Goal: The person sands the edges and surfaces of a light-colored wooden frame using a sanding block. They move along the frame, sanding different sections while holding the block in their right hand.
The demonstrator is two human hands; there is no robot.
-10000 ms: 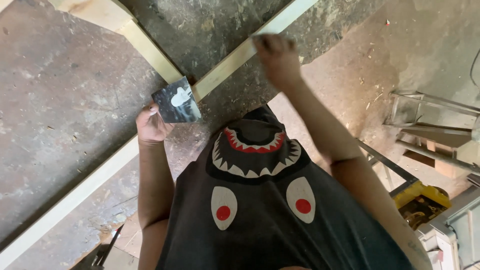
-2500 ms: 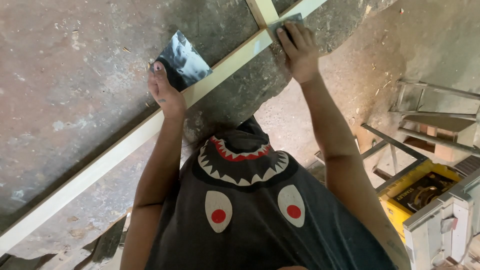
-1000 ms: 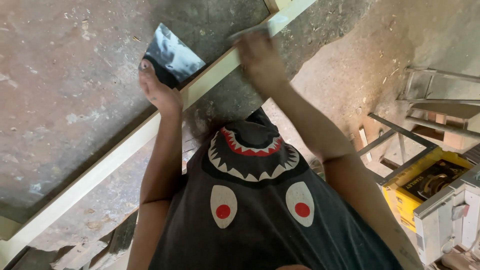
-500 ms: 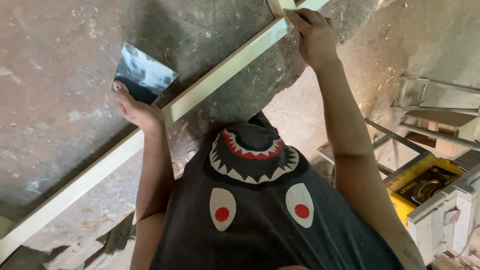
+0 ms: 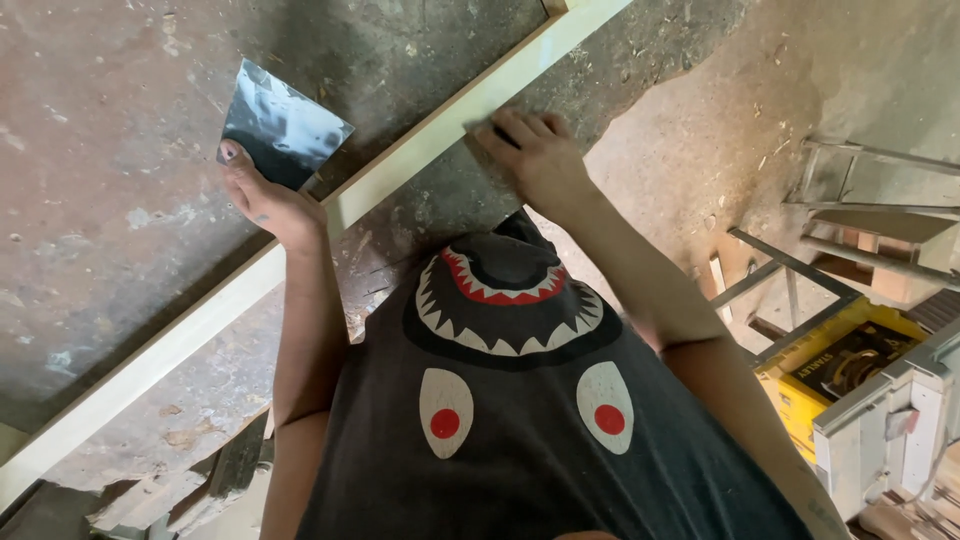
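Head view: two hands at a pale wooden strip.
The right hand (image 5: pixel 535 160) presses flat on the long pale wooden strip (image 5: pixel 300 240) crossing the rough concrete floor (image 5: pixel 120 130); the left hand (image 5: pixel 265 195) grips a broad shiny metal scraper blade (image 5: pixel 285 122) just beside it. Most of the strip looks smooth.

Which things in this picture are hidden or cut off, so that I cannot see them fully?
Head view only:
- Putty knife: handle hidden by left hand.
- What the right hand presses on the wooden rail: covered by fingers, motion-blurred.
- Rail ends: cut off by picture edges.
- Yellow tool case: partly behind metal frame.
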